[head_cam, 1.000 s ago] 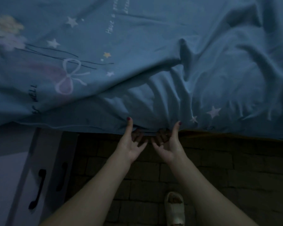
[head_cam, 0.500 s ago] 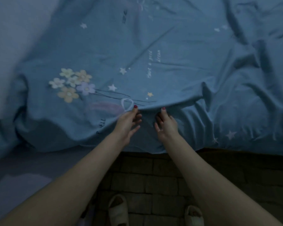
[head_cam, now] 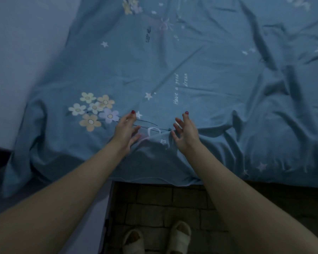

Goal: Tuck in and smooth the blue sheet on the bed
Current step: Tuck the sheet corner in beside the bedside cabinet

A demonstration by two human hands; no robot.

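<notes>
From the head view I see the blue cotton sheet printed with stars and flowers (head_cam: 200, 70) spread across the bed, its lower hem hanging loose above the dark brick-pattern floor (head_cam: 163, 202). My landmark is the cluster of printed pastel flowers (head_cam: 95, 110). The left hand (head_cam: 126, 132) sits just right of that cluster, fingers spread and relaxed, gripping nothing; the right hand (head_cam: 185, 134) lies further right, likewise uncurled, and the 2 hands are apart with a raised fold of cloth between them. I cannot tell if the palms press the fabric or hover just above it. 1 second ago both hands were down at the hem, fingers reaching under the edge; half a second ago they were on the bed's side. Now they have come up onto the top surface, so I judge tucking here has paused and smoothing begins. Heavy wrinkles remain far right of the flowers, and 2 pale slippers (head_cam: 156, 239) show below.
</notes>
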